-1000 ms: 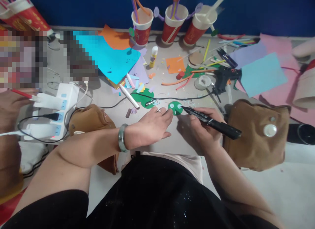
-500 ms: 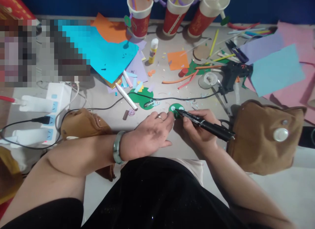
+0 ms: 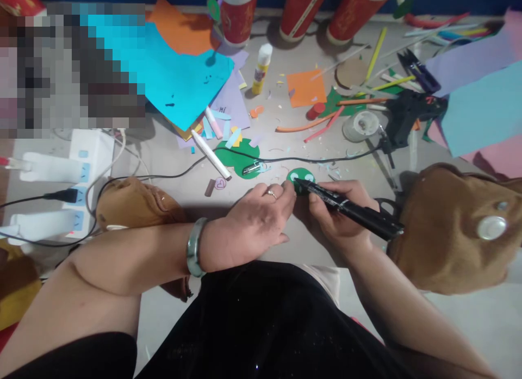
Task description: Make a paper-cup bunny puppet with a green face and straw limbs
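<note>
My right hand (image 3: 346, 218) is wrapped round a black marker pen (image 3: 361, 215), its tip at a small rounded green paper piece (image 3: 302, 174) with two whitish spots. The tip is on or just above the left spot; I cannot tell which. My left hand (image 3: 255, 221), with a ring and a green bangle (image 3: 197, 247) at the wrist, lies palm down on the table. Its fingers are stretched out close together, fingertips at the left edge of the green piece, thumb apart. Behind it is a larger green paper shape (image 3: 240, 153) with a metal clip on it.
A white capped marker (image 3: 211, 155), a glue stick (image 3: 262, 69) and paper scraps lie beyond my hands. A black cable (image 3: 293, 160) crosses the table. Right are a glue gun (image 3: 411, 112) and a brown bag (image 3: 457, 232); left, a power strip (image 3: 92, 178). Red cups (image 3: 238, 17) stand behind.
The whole view has shifted, so the cups sit higher and things on the right lie further right. Both hands keep nearly the same pose, the marker still at the green piece.
</note>
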Motion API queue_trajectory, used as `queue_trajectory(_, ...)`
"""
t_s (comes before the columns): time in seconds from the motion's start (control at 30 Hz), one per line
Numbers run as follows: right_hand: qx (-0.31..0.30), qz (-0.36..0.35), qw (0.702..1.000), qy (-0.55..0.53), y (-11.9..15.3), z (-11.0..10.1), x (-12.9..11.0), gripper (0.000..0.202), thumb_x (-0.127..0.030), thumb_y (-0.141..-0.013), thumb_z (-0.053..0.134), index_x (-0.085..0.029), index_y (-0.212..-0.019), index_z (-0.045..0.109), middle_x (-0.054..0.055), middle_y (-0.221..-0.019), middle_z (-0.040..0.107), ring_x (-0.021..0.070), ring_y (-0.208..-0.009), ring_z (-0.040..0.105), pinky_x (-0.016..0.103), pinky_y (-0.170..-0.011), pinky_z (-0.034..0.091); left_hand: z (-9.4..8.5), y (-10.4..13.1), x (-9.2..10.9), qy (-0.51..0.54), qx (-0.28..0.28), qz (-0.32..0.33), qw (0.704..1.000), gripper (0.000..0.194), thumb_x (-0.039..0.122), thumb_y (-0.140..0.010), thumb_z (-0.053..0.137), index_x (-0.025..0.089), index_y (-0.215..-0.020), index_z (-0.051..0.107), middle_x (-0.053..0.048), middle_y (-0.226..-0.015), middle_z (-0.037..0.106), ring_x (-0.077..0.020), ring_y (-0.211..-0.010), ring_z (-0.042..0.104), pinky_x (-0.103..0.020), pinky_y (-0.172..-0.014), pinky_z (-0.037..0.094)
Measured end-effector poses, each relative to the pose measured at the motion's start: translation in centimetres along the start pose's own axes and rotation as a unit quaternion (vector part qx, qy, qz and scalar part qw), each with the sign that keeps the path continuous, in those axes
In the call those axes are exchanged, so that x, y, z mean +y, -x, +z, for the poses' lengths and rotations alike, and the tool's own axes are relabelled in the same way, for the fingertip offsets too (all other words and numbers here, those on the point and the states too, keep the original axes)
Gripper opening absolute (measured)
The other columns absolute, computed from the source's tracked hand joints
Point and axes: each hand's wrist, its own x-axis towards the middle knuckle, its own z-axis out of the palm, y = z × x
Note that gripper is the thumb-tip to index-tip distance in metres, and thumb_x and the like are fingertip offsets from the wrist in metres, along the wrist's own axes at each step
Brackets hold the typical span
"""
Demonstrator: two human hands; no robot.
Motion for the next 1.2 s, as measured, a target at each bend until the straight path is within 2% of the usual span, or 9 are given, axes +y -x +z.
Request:
queue_trajectory(0.2, 0.006, -0.028, 0.999, 0.016, 0.08, 0.15, 0.3, 0.033, -0.054, -0.098, 0.073, -0.022, -0.1, 0.077, 0.006, -0.083, 0.08, 0.0202, -0.065, 0.073, 0.032, -0.061, 0.058, -0.22, -0.06, 0.0, -0.005, -0.016, 0.0, 1.0, 0.077, 0.048, -0.108, 0.07, -0.006, -0.16, 0.052, -0.028, -0.163, 0.06, -0.0305, -0.123, 0.063, -0.038, -0.098, 0.045)
queue_trajectory(0.63, -0.011, -0.004, 0.999, 0.031, 0.25, 0.28, 0.5, 0.039, -0.061, -0.097, 0.07, -0.023, -0.1, 0.076, 0.006, -0.082, 0.078, 0.0209, -0.066, 0.072, 0.033, -0.062, 0.058, -0.47, -0.2, 0.05, -0.002, -0.03, -0.009, 0.999, 0.075, 0.046, -0.107, 0.072, -0.003, -0.161, 0.054, -0.025, -0.164, 0.06, -0.0296, -0.123, 0.063, -0.038, -0.099, 0.045)
queue_trajectory(0.8, 0.005, -0.023, 1.0, 0.002, 0.15, 0.33, 0.27, 0.031, -0.054, -0.098, 0.073, -0.023, -0.1, 0.076, 0.005, -0.083, 0.078, 0.0201, -0.066, 0.074, 0.032, -0.061, 0.058, -0.63, -0.26, -0.04, 0.003, -0.041, -0.003, 0.999, 0.075, 0.044, -0.108, 0.07, -0.004, -0.163, 0.051, -0.027, -0.165, 0.058, -0.0299, -0.123, 0.063, -0.039, -0.098, 0.046)
queue_trajectory(1.0, -0.007, -0.015, 0.999, 0.031, 0.04, 0.26, 0.37, 0.037, -0.06, -0.098, 0.07, -0.023, -0.097, 0.075, 0.006, -0.08, 0.077, 0.021, -0.065, 0.072, 0.033, -0.06, 0.057, -0.68, -0.3, -0.07, 0.012, -0.044, -0.003, 0.999, 0.075, 0.044, -0.107, 0.072, -0.004, -0.162, 0.053, -0.026, -0.166, 0.058, -0.0299, -0.124, 0.064, -0.038, -0.1, 0.045)
queue_trajectory(1.2, -0.002, -0.033, 0.999, 0.026, -0.03, 0.2, 0.33, 0.03, -0.053, -0.098, 0.071, -0.023, -0.098, 0.074, 0.004, -0.08, 0.077, 0.0196, -0.063, 0.071, 0.031, -0.059, 0.056, -0.67, -0.23, -0.06, 0.006, -0.044, -0.003, 0.999, 0.074, 0.044, -0.108, 0.07, -0.004, -0.162, 0.052, -0.027, -0.167, 0.057, -0.0299, -0.123, 0.063, -0.038, -0.099, 0.045)
